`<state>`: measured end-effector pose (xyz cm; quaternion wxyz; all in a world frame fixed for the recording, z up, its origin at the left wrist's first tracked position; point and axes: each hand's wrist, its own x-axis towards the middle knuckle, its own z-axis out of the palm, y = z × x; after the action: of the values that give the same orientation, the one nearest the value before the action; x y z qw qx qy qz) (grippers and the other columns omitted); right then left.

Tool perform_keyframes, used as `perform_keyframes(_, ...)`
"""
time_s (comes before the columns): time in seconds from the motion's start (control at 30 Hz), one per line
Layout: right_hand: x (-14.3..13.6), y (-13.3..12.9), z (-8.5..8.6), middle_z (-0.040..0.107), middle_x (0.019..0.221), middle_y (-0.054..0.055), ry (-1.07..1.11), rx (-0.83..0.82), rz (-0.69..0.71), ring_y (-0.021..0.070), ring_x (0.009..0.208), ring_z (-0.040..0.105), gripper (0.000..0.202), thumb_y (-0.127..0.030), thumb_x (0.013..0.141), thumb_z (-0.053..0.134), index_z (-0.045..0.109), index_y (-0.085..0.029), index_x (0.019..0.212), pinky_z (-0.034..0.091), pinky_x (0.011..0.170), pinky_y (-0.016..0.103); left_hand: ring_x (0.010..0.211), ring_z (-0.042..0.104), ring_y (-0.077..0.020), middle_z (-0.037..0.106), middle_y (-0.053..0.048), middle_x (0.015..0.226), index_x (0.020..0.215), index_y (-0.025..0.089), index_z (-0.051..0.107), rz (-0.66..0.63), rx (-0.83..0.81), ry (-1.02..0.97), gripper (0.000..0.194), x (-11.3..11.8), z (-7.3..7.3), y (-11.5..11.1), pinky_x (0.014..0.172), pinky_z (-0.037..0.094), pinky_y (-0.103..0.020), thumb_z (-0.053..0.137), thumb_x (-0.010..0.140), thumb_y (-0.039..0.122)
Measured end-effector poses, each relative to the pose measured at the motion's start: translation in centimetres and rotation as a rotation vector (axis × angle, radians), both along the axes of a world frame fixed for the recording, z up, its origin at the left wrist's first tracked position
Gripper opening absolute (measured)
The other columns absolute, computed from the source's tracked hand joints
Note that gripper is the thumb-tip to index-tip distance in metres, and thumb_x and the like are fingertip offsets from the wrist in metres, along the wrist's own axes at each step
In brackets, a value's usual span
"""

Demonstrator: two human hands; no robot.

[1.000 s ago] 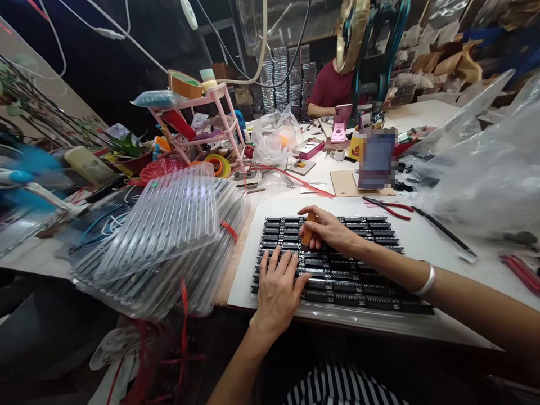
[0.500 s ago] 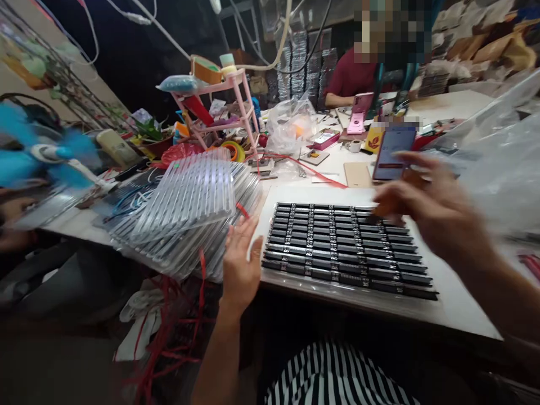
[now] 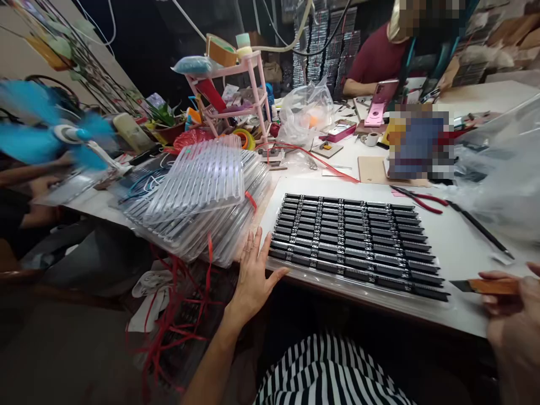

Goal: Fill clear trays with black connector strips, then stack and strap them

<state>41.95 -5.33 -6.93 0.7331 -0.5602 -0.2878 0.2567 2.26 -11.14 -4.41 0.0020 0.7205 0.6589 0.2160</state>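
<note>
A clear plastic tray lies at the table's front edge, filled with rows of black strip-like electronic parts. My left hand is at its front left corner, fingers stretched and spread, holding nothing. To the right of the tray, my right hand grips a tool with an orange-brown handle and a dark flat tip. That tip points left, close to the tray's front right corner; its exact kind cannot be made out.
Stacked clear trays lie left, near a spinning blue fan. Red-handled pliers and a black pen-like tool lie behind my right hand. Farther back are a pink rack, plastic bags and a seated person.
My right hand has moved from above the tray's back right part to the right and towards me, still holding the tool. The pliers and black tool are now uncovered. The view has shifted.
</note>
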Motion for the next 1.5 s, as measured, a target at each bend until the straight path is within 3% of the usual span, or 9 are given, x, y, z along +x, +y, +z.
perform_keyframes(0.13, -1.1, -0.2, 0.6, 0.056, 0.068, 0.005, -0.054, 0.03, -0.031, 0.0235, 0.053, 0.056, 0.042, -0.036, 0.052, 0.072, 0.063, -0.03, 0.093, 0.031, 0.033, 0.03, 0.143, 0.008, -0.0317, 0.018, -0.018, 0.154, 0.148, 0.018, 0.017, 0.014, 0.055, 0.058, 0.078, 0.6, -0.2, 0.6, 0.11, 0.024, -0.055, 0.051, 0.086, 0.052)
perform_keyframes(0.33, -0.8, -0.5, 0.3, 0.061, 0.065, 0.006, 0.011, -0.005, -0.003, 0.0224, 0.057, 0.057, 0.044, -0.03, 0.055, 0.074, 0.061, -0.027, 0.097, 0.033, 0.039, 0.027, 0.142, 0.007, -0.0337, 0.023, -0.02, 0.152, 0.147, 0.016, 0.02, -0.031, 0.113, 0.146, 0.083, 2.2, -0.1, 1.3, 0.109, 0.022, -0.059, 0.053, 0.082, 0.055)
perform_keyframes(0.63, -1.4, -1.2, 1.1, 0.065, 0.071, 0.004, 0.08, 0.039, 0.094, 0.0137, 0.053, 0.054, 0.042, -0.028, 0.068, 0.072, 0.057, -0.021, 0.107, 0.032, 0.041, 0.021, 0.141, 0.014, -0.0348, 0.029, -0.019, 0.149, 0.144, 0.012, 0.03, -0.171, 0.143, 0.278, 0.077, 6.5, 0.3, 2.4, 0.11, 0.018, -0.06, 0.053, 0.083, 0.053)
perform_keyframes(0.97, -1.2, -1.6, 1.0, 0.064, 0.077, 0.001, 0.117, 0.029, 0.165, 0.01, 0.055, 0.05, 0.041, -0.034, 0.079, 0.066, 0.051, -0.021, 0.115, 0.035, 0.045, 0.018, 0.139, 0.023, -0.035, 0.034, -0.018, 0.147, 0.142, 0.012, 0.033, -0.295, 0.145, 0.292, 0.072, 10.8, 0.6, 3.3, 0.109, 0.019, -0.06, 0.049, 0.086, 0.053)
perform_keyframes(1.5, -1.1, -1.8, 0.8, 0.063, 0.081, 0.002, 0.12, 0.017, 0.205, 0.0102, 0.062, 0.053, 0.036, -0.032, 0.084, 0.061, 0.049, -0.023, 0.117, 0.038, 0.048, 0.018, 0.138, 0.026, -0.0339, 0.033, -0.017, 0.148, 0.14, 0.018, 0.038, -0.348, 0.086, 0.282, 0.059, 12.6, 0.3, 3.5, 0.109, 0.02, -0.06, 0.05, 0.088, 0.044)
